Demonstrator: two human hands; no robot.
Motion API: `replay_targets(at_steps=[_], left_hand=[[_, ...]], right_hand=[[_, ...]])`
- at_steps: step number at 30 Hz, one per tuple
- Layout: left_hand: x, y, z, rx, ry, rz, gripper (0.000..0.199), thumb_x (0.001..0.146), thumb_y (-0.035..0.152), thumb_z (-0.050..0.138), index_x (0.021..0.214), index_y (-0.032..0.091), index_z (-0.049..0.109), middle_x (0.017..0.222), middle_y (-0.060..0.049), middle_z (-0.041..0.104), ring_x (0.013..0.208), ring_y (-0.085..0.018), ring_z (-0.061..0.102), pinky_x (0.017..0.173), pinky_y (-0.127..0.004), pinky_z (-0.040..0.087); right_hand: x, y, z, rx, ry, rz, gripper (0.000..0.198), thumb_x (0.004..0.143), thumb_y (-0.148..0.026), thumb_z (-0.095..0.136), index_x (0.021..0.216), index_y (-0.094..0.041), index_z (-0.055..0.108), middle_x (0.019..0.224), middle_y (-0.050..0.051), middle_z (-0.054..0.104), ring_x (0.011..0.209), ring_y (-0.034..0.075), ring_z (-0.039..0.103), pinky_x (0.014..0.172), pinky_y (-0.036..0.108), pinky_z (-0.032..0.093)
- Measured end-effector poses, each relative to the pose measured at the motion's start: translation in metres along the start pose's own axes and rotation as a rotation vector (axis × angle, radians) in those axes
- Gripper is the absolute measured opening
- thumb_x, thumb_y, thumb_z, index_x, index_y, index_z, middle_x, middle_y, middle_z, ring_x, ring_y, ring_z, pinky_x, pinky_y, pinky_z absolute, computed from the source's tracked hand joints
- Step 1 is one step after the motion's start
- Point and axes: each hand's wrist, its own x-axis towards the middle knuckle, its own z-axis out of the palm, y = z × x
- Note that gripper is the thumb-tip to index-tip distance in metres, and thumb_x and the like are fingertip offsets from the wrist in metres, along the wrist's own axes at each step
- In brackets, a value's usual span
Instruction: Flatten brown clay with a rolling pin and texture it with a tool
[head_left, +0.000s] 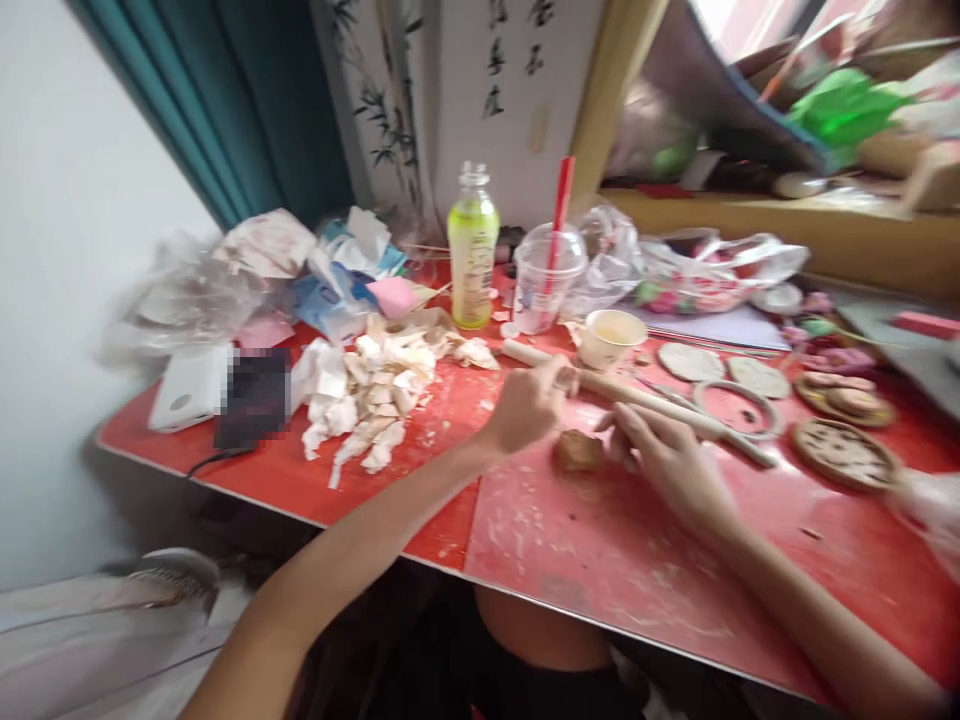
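Observation:
My left hand [531, 402] is closed, its fingers curled in front of the wooden rolling pin [660, 400]; whether it grips the pin or something small is hidden. Just right of it, my right hand [671, 460] is loosely bent with fingers apart, its fingertips beside a lump of brown clay [579, 452]. The lump rests on a pinkish mat [600, 560] on the red table. Behind my hands stands a small cup [613, 338] with pale contents. A ring [739, 432] and flat pale clay discs [690, 362] lie beyond the pin.
Torn paper-like scraps [382, 390] pile up on the left. Behind them are a bottle of yellow-green drink [473, 260] and a plastic cup with a red straw [549, 270]. Plastic bags [712, 275] line the back. A round wooden plate [844, 455] sits at right.

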Motion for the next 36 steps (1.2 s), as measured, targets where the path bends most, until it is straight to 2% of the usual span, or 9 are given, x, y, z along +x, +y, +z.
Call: replay_targets(at_steps=[2, 5, 8, 13, 18, 22, 30, 33, 36], left_hand=[[0.001, 0.002, 0.0, -0.111, -0.039, -0.015, 0.032, 0.093, 0.04, 0.033, 0.079, 0.017, 0.049, 0.067, 0.001, 0.052, 0.062, -0.01, 0.049, 0.064, -0.025, 0.04], [0.001, 0.006, 0.002, -0.266, -0.226, -0.007, 0.032, 0.092, 0.043, 0.039, 0.113, 0.019, 0.046, 0.101, -0.005, 0.059, 0.088, -0.012, 0.056, 0.081, -0.027, 0.044], [0.001, 0.007, -0.001, -0.281, -0.404, 0.024, 0.039, 0.093, 0.037, 0.039, 0.131, 0.023, 0.039, 0.133, -0.007, 0.047, 0.112, -0.015, 0.052, 0.096, -0.029, 0.041], [0.004, 0.01, -0.013, 0.038, -0.601, 0.054, 0.038, 0.091, 0.033, 0.045, 0.127, 0.024, 0.051, 0.122, -0.004, 0.059, 0.111, -0.018, 0.054, 0.097, -0.033, 0.04], [0.001, 0.011, -0.009, 0.173, -0.79, 0.126, 0.063, 0.086, 0.035, 0.054, 0.143, 0.028, 0.027, 0.13, -0.004, 0.051, 0.115, -0.019, 0.05, 0.097, -0.033, 0.039], [-0.005, 0.006, 0.001, 0.36, -0.742, 0.243, 0.08, 0.082, 0.038, 0.059, 0.146, 0.025, 0.014, 0.136, -0.009, 0.042, 0.123, -0.022, 0.041, 0.102, -0.035, 0.035], [-0.008, -0.001, 0.012, 0.719, -0.501, 0.439, 0.07, 0.086, 0.047, 0.049, 0.141, 0.01, 0.028, 0.114, -0.014, 0.051, 0.111, -0.028, 0.045, 0.097, -0.041, 0.033], [-0.009, -0.004, 0.016, 0.717, -0.444, 0.424, 0.068, 0.084, 0.046, 0.052, 0.139, 0.011, 0.032, 0.115, -0.015, 0.052, 0.115, -0.031, 0.044, 0.099, -0.045, 0.03], [-0.01, -0.003, 0.016, 0.653, -0.458, 0.35, 0.053, 0.081, 0.046, 0.056, 0.126, 0.018, 0.047, 0.109, -0.01, 0.055, 0.113, -0.03, 0.049, 0.097, -0.043, 0.033]], right_hand=[[0.001, -0.004, 0.0, 0.021, 0.02, 0.021, 0.044, 0.09, -0.051, 0.04, 0.073, -0.018, 0.064, 0.057, 0.001, 0.055, 0.049, 0.012, 0.045, 0.048, 0.025, 0.035], [0.009, 0.002, 0.006, 0.11, 0.058, 0.027, 0.044, 0.091, -0.049, 0.037, 0.075, -0.017, 0.062, 0.054, -0.001, 0.047, 0.048, 0.011, 0.039, 0.048, 0.025, 0.031], [0.013, 0.006, 0.006, 0.203, 0.101, 0.029, 0.041, 0.092, -0.046, 0.039, 0.074, -0.016, 0.059, 0.052, -0.003, 0.04, 0.048, 0.01, 0.034, 0.049, 0.024, 0.028], [0.012, 0.008, 0.003, 0.312, 0.094, 0.06, 0.038, 0.093, -0.043, 0.04, 0.072, -0.016, 0.057, 0.05, -0.005, 0.036, 0.047, 0.009, 0.029, 0.047, 0.024, 0.023], [0.013, 0.013, 0.003, 0.319, 0.13, 0.078, 0.036, 0.092, -0.041, 0.042, 0.068, -0.016, 0.054, 0.052, -0.004, 0.037, 0.048, 0.009, 0.031, 0.048, 0.024, 0.023], [0.016, 0.019, 0.004, 0.362, 0.149, 0.087, 0.037, 0.091, -0.043, 0.042, 0.07, -0.016, 0.056, 0.051, -0.005, 0.036, 0.047, 0.009, 0.03, 0.046, 0.024, 0.023], [0.016, 0.027, 0.006, 0.239, 0.219, -0.039, 0.037, 0.091, -0.041, 0.044, 0.067, -0.017, 0.057, 0.051, -0.004, 0.04, 0.046, 0.009, 0.033, 0.048, 0.025, 0.027], [0.018, 0.03, 0.007, 0.273, 0.224, -0.078, 0.03, 0.092, -0.037, 0.043, 0.072, -0.019, 0.057, 0.051, -0.004, 0.04, 0.047, 0.009, 0.035, 0.049, 0.025, 0.029], [0.017, 0.029, 0.008, 0.303, 0.204, -0.122, 0.015, 0.09, -0.03, 0.048, 0.081, -0.021, 0.056, 0.053, -0.004, 0.04, 0.047, 0.009, 0.037, 0.048, 0.026, 0.029]])
